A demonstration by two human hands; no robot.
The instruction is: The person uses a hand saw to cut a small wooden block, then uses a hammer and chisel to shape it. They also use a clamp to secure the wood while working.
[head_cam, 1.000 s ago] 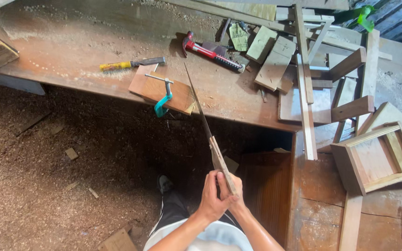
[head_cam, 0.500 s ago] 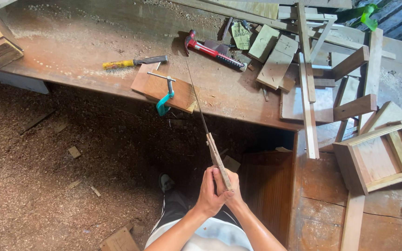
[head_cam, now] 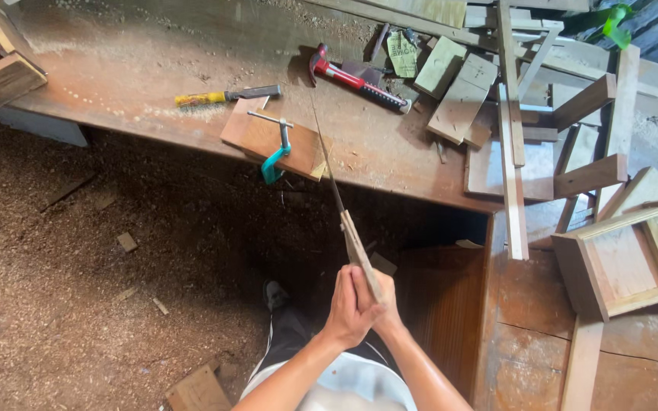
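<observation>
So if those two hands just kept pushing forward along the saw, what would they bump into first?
Probably the clamped wooden board at the workbench edge, where the saw already rests. Both hands, left and right, have open air until then, though depth is hard to judge.

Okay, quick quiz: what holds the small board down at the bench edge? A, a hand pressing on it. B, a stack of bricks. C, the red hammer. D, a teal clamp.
D: a teal clamp grips the board at the bench edge, while the hammer lies apart and both hands, left hand and right hand, are on the saw handle.
</observation>
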